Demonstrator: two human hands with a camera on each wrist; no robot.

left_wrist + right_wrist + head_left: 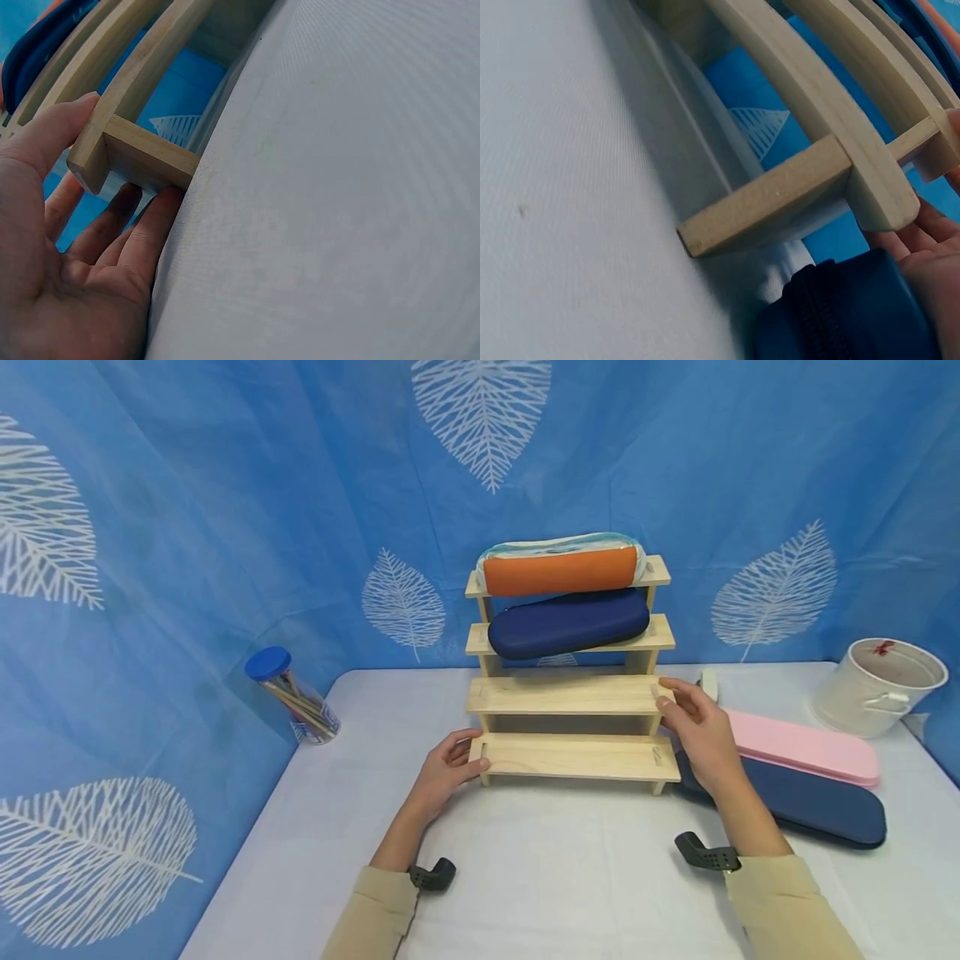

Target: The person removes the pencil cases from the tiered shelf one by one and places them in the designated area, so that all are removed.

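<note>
A stepped wooden shelf (573, 754) of several tiers stands on the white table. My left hand (447, 771) grips the left end of its lowest board, thumb on the board's edge and fingers against the side support in the left wrist view. Higher up, my right hand (697, 727) holds the right end of the second-lowest board between thumb and fingers; the right wrist view catches only part of that hand. An orange pencil case (558, 572) with a pale teal top lies on the top tier. Below it rests a navy pencil case (568, 624), slightly tilted. Both lower boards are bare.
Right of the shelf, a pink case (802, 747) and a dark navy case (817, 802) lie side by side under my right forearm. A white bucket (840, 702) stands at the far right. At the left edge is a blue-lidded clear jar (300, 697) holding sticks. Blue cloth (300, 527) hangs behind.
</note>
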